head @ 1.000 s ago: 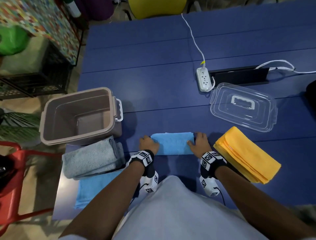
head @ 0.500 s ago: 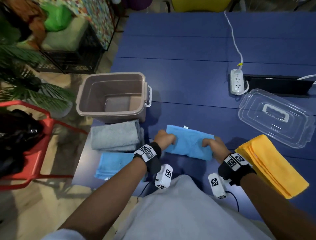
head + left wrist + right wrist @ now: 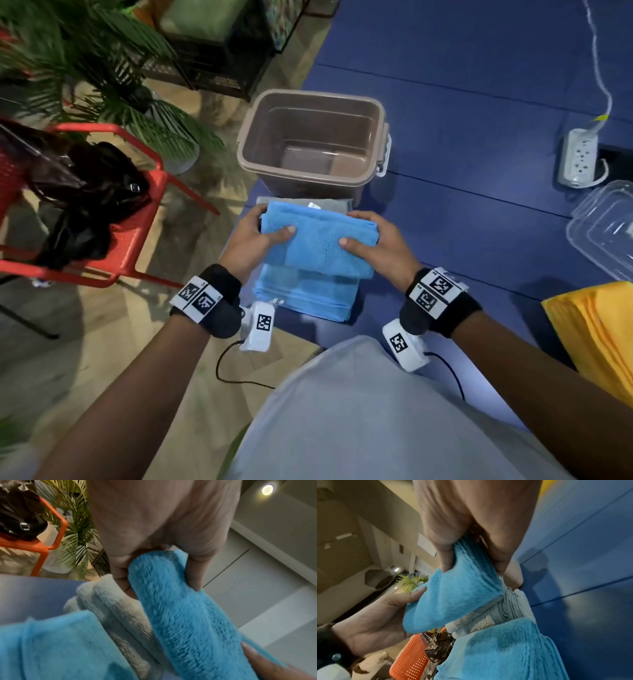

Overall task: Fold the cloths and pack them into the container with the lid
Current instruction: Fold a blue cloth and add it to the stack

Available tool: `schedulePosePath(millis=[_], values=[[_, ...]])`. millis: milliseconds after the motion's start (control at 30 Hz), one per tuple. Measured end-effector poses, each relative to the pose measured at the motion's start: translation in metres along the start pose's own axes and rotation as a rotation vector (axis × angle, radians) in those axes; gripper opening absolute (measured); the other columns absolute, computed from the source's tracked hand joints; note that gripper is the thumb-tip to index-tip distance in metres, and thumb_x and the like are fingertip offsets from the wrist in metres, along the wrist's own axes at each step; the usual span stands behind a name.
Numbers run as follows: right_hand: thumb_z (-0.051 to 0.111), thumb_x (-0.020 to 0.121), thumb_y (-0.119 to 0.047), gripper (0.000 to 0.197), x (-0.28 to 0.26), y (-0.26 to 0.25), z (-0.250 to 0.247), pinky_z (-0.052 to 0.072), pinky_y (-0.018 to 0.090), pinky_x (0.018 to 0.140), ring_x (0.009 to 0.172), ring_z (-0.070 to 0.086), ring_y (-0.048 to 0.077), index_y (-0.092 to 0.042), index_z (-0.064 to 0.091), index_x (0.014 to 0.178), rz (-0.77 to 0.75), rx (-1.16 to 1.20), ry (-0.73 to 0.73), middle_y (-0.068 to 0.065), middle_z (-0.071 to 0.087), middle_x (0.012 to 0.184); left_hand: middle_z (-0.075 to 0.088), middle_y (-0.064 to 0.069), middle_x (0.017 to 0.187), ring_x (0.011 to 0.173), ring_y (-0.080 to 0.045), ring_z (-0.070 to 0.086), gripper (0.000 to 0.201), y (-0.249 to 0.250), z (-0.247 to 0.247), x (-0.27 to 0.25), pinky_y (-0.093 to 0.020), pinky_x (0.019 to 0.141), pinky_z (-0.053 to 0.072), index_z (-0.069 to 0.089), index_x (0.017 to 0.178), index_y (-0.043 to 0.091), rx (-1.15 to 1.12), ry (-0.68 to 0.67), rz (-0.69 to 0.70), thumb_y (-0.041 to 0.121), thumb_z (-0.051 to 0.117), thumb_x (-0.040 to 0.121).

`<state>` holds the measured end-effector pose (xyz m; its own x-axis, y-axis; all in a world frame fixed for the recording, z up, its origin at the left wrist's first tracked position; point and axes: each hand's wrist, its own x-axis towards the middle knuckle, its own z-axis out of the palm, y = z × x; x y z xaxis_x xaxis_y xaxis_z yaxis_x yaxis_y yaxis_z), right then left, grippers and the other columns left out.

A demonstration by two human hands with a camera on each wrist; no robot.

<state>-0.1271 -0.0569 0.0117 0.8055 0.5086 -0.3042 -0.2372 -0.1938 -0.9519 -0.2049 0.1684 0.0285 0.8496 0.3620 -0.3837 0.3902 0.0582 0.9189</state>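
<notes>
Left hand [image 3: 248, 240] and right hand [image 3: 375, 248] each grasp an end of the folded blue microfibre cloth [image 3: 318, 240], held above the counter [image 3: 479, 102]; keep it level toward the open brown plastic container [image 3: 311, 99] at 12 o'clock.

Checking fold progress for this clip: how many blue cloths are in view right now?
2. One folded blue cloth is held between the left hand and right hand; another blue cloth lies on the table beneath. More may be hidden underneath.
</notes>
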Motion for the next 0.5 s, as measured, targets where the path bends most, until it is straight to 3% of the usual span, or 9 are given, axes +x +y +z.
schedulePosePath(millis=[100, 167, 300, 400, 500], values=[[0.076, 0.072, 0.007, 0.046, 0.005, -0.004, 0.007, 0.048, 0.013, 0.08, 0.086, 0.06, 0.001, -0.014, 0.066, 0.112, -0.268, -0.178, 0.031, -0.004, 0.06, 0.097, 0.066, -0.003, 0.095, 0.086, -0.015, 0.061, 0.04, -0.007, -0.028, 0.007, -0.03, 0.076, 0.053, 0.06, 0.093, 0.022, 0.113, -0.072, 0.213, 0.0, 0.078, 0.064], [0.069, 0.068, 0.015, 0.045, 0.005, 0.003, 0.014, 0.048, 0.021, 0.08, 0.088, 0.059, 0.01, -0.014, 0.07, 0.103, -0.425, -0.362, 0.018, -0.002, 0.058, 0.093, 0.063, -0.004, 0.09, 0.085, -0.018, 0.06, 0.037, -0.019, -0.041, 0.014, -0.036, 0.075, 0.049, 0.056, 0.081, 0.017, 0.245, -0.133, 0.341, -0.009, 0.076, 0.065], [0.049, 0.056, 0.008, 0.052, -0.005, 0.039, 0.031, 0.031, 0.029, 0.076, 0.093, 0.044, 0.015, -0.018, 0.067, 0.097, -0.492, -0.737, -0.204, 0.0, 0.055, 0.093, 0.053, 0.001, 0.091, 0.089, -0.024, 0.054, 0.036, -0.057, -0.057, 0.018, -0.039, 0.075, 0.044, 0.051, 0.073, 0.015, 0.806, -0.11, 0.577, -0.016, 0.061, 0.059], [0.059, 0.054, -0.002, 0.052, -0.012, 0.077, 0.038, 0.031, 0.035, 0.084, 0.094, 0.043, 0.016, -0.024, 0.068, 0.101, -0.494, -0.998, -0.407, -0.001, 0.056, 0.094, 0.044, -0.001, 0.097, 0.084, -0.025, 0.044, 0.039, -0.093, -0.055, 0.01, -0.039, 0.067, 0.041, 0.045, 0.077, 0.021, 1.141, -0.297, 0.55, -0.009, 0.059, 0.057], [0.068, 0.067, -0.031, 0.038, -0.018, 0.09, 0.036, 0.033, 0.032, 0.093, 0.098, 0.047, 0.015, -0.027, 0.07, 0.105, -0.484, -1.048, -0.452, -0.004, 0.057, 0.1, 0.041, 0.001, 0.103, 0.083, -0.025, 0.044, 0.031, -0.107, -0.061, 0.014, -0.04, 0.067, 0.041, 0.044, 0.08, 0.025, 1.136, -0.445, 0.412, 0.007, 0.058, 0.059]])
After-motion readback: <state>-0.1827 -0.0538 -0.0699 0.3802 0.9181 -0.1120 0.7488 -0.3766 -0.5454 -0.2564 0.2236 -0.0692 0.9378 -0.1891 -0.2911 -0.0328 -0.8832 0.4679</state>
